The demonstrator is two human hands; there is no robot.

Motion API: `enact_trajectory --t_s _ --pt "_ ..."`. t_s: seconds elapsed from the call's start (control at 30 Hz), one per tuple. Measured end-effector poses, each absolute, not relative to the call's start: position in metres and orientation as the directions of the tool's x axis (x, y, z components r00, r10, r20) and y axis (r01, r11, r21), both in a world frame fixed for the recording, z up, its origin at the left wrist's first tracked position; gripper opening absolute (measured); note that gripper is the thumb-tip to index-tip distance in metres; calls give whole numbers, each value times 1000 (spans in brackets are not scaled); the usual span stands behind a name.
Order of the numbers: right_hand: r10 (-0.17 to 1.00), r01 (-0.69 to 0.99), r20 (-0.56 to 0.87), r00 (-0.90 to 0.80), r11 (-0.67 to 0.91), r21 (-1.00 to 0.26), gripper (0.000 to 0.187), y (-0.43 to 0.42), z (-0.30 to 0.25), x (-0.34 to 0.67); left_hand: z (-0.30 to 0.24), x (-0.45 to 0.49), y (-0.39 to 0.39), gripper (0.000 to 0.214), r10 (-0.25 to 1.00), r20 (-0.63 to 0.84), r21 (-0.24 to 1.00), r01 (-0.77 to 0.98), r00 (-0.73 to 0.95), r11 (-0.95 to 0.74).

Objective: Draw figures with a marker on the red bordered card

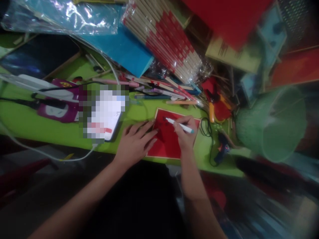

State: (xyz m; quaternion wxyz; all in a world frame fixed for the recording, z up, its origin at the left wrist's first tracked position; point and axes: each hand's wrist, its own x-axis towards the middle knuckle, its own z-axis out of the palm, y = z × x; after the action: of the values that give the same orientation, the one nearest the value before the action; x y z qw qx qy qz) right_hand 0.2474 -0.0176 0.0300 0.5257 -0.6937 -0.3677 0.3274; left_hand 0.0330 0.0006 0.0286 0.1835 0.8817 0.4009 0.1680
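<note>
Gripping a white marker [181,125] between thumb and fingers, right hand [185,136] closed over the upper right of a red panel [166,146], light-edged, flat on the green table [62,132]. Marker tip at small dark marks near the panel's top edge; cannot tell whether it touches. Left hand [134,141] open, palm down, fingers slightly spread, holding nothing, fingertips at the panel's left side. Phone [106,116], partly pixelated, left of that hand; pens [154,97] beyond the panel; green bucket [251,122] well to the right.
</note>
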Motion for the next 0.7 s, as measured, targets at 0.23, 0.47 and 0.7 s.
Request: enact_trajectory --t_s 0.23,0.47,0.7 --pt "859 165 -85 505 -193 -967 16 -19 31 248 29 33 2 26 754 176 434 637 633 -637" --pt "860 176 -97 500 -211 -962 17 -20 30 248 28 33 2 26 752 180 436 634 634 -639" --pt "860 177 -97 500 -211 -961 16 -20 31 247 30 33 1 26 759 153 449 639 633 -624"
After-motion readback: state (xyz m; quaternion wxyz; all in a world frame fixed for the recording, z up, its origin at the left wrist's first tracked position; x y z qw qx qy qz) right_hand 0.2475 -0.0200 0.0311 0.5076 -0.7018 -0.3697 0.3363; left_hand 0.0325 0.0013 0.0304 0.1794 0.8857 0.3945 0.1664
